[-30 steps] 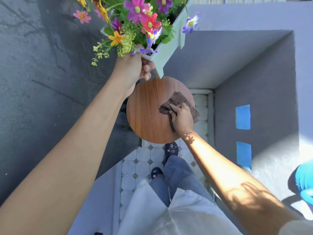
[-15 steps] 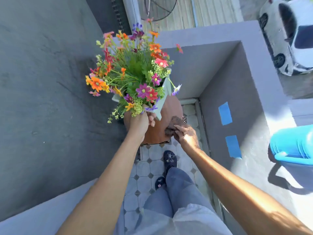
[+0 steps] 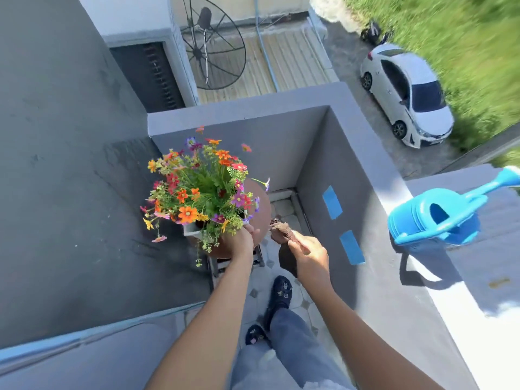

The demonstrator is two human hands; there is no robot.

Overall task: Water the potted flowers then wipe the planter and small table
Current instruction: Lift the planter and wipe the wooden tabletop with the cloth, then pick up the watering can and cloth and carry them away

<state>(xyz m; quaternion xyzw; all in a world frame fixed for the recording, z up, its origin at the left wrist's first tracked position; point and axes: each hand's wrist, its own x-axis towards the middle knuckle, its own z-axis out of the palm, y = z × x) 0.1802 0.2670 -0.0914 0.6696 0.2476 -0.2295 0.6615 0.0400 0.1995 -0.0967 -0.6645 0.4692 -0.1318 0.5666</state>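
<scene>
To your left a dark grey wall [image 3: 56,164] fills the view; a lower grey ledge [image 3: 84,342] runs along its foot toward you; beyond the corner a round wire dish [image 3: 213,49] stands over a ribbed roof [image 3: 292,60]. Next comes the planter [image 3: 191,229], pale and box-shaped, heaped with orange, red and purple flowers [image 3: 199,187]; it sits over the small round wooden table [image 3: 261,204], though you cannot tell whether it rests there or hangs lifted; your left hand [image 3: 239,243] has its fingers curled around the planter's near end. Just beside it, clear of the tabletop, your right hand [image 3: 309,254] pinches a brown cloth [image 3: 284,235], fingers closed on it, its tail hanging over the tiled floor [image 3: 304,302]. Further right, two blue tape patches [image 3: 332,202] mark the grey balcony wall [image 3: 351,164]; a blue watering can [image 3: 439,218] stands on the sunlit wall top; a white car [image 3: 408,94] sits parked below beside blurred grass [image 3: 464,38].
</scene>
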